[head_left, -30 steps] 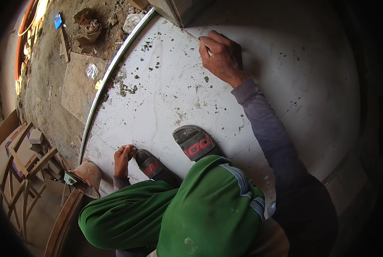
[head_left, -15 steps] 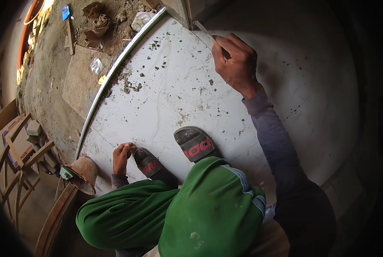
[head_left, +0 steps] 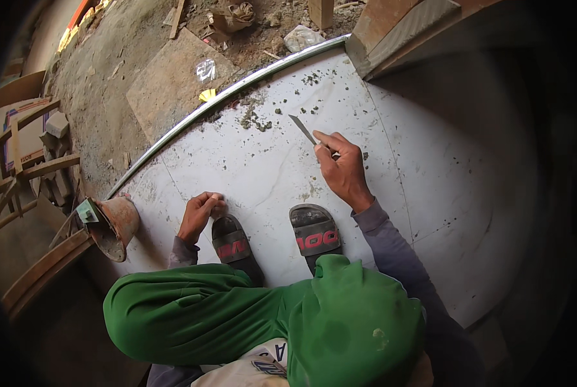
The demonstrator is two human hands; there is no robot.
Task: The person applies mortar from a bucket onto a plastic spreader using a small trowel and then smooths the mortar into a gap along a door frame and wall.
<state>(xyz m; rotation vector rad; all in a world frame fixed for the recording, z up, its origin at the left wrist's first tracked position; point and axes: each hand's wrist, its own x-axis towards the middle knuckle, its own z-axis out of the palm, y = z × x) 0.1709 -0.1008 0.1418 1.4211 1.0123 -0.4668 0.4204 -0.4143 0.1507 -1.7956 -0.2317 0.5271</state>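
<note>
My right hand [head_left: 344, 169] grips a thin flat metal blade [head_left: 301, 129], its tip over the white tiled floor [head_left: 249, 169] near scattered dark green-grey crumbs [head_left: 256, 123]. My left hand [head_left: 200, 218] has its fingertips closed together low by my left black sandal [head_left: 233, 244]; whether anything is between them I cannot make out. My right sandal [head_left: 314, 232] stands on the tiles below my right hand, and my green-clad knees fill the lower part of the view.
A metal strip [head_left: 227, 97] edges the tiles, with rough ground, debris and plastic scraps beyond. A post base [head_left: 385, 39] stands at the upper right. A rusty bucket [head_left: 117, 222], wooden frames [head_left: 17, 168] and blocks lie at left.
My right hand with the blade has come down and left, away from the post corner. My view has turned, shifting the post rightward. My left hand remains by the left sandal.
</note>
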